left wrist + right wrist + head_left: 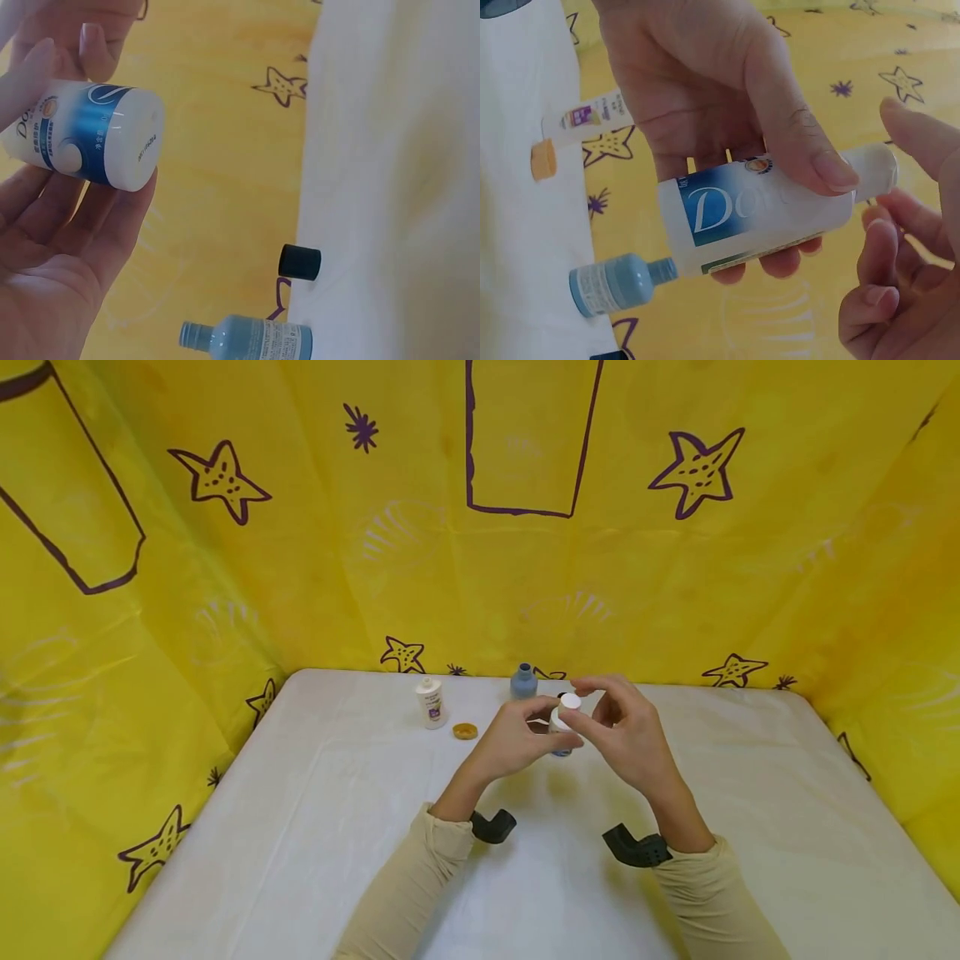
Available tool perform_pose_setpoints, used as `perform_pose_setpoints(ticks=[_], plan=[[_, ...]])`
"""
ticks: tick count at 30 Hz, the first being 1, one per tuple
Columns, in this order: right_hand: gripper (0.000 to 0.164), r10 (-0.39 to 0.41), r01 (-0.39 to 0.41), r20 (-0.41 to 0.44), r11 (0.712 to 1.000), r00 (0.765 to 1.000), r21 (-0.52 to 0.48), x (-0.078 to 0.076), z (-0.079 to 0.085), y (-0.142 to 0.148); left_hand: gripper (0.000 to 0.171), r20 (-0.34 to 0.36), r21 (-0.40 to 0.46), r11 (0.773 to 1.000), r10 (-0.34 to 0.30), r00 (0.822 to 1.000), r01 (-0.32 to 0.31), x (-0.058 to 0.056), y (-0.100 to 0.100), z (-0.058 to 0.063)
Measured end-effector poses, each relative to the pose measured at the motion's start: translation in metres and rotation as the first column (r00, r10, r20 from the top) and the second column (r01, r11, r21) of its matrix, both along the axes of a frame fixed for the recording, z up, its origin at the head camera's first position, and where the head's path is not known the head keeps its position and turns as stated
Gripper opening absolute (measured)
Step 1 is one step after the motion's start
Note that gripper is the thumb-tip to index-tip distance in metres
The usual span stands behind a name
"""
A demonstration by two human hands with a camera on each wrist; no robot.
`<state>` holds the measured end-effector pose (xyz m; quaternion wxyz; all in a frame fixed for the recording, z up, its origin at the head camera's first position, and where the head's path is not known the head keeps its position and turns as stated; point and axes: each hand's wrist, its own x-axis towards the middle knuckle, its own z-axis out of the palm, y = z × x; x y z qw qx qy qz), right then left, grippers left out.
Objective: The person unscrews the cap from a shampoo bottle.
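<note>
My left hand (517, 739) grips a white Dove bottle (757, 206) with a blue label, thumb on one side and fingers on the other. The bottle has a white cap (570, 702), held above the table. Around that cap hovers my right hand (630, 727), its thumb close to the cap and its index finger raised apart from it. Whether the thumb touches the cap I cannot tell. In the left wrist view the bottle's base (139, 139) faces outward.
A light-blue bottle (523, 683) stands uncapped behind the hands, with a black cap (300, 262) beside it. To the left are a white bottle (431, 703) with a purple label and an orange cap (464, 731). Yellow patterned curtains (420, 543) border the white table (315, 827).
</note>
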<state>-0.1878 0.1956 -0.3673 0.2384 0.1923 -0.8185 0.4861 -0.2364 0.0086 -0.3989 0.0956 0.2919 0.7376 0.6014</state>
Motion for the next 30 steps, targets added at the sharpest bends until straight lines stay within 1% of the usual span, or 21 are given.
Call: perform_pose_setpoints(ticks=[3, 7, 12, 16, 22, 27, 30], plan=[[0.039, -0.044, 0.043, 0.03, 0.999, 0.999, 0.006, 0.0006, -0.0005, -0.0006, 0.031, -0.012, -0.004, 1.0, -0.01, 1.0, 0.01, 0.0009, 0.0003, -0.0007], [0.036, -0.067, 0.066, 0.073, 0.997, 0.995, 0.027, 0.0008, -0.0022, -0.001, 0.035, -0.034, -0.018, 1.0, -0.009, 0.999, 0.009, 0.0017, 0.0008, -0.0019], [0.03, -0.066, 0.063, 0.059, 0.997, 0.996, 0.051, -0.0001, -0.0026, -0.0019, 0.038, -0.064, -0.033, 0.999, -0.011, 0.998, 0.009, 0.0015, 0.0016, -0.0018], [0.027, -0.032, 0.028, 0.058, 0.998, 0.998, 0.064, -0.0005, -0.0016, -0.0008, 0.038, -0.076, -0.034, 0.999, -0.012, 0.997, 0.01, -0.0001, 0.0019, -0.0016], [0.034, 0.051, -0.058, 0.056, 0.991, 0.997, 0.12, 0.001, 0.0015, 0.004, 0.041, -0.024, -0.036, 0.999, 0.008, 1.0, -0.009, -0.0018, 0.0007, -0.0015], [0.038, 0.127, -0.135, 0.079, 0.985, 0.989, 0.104, 0.0019, 0.0035, 0.0068, 0.044, -0.021, -0.045, 0.999, 0.016, 1.0, -0.016, -0.001, -0.0007, -0.0002], [0.041, 0.128, -0.139, 0.113, 0.986, 0.985, 0.095, 0.0021, 0.0046, 0.0074, 0.042, -0.025, -0.043, 0.999, 0.016, 1.0, -0.017, -0.0009, -0.0009, 0.0001]])
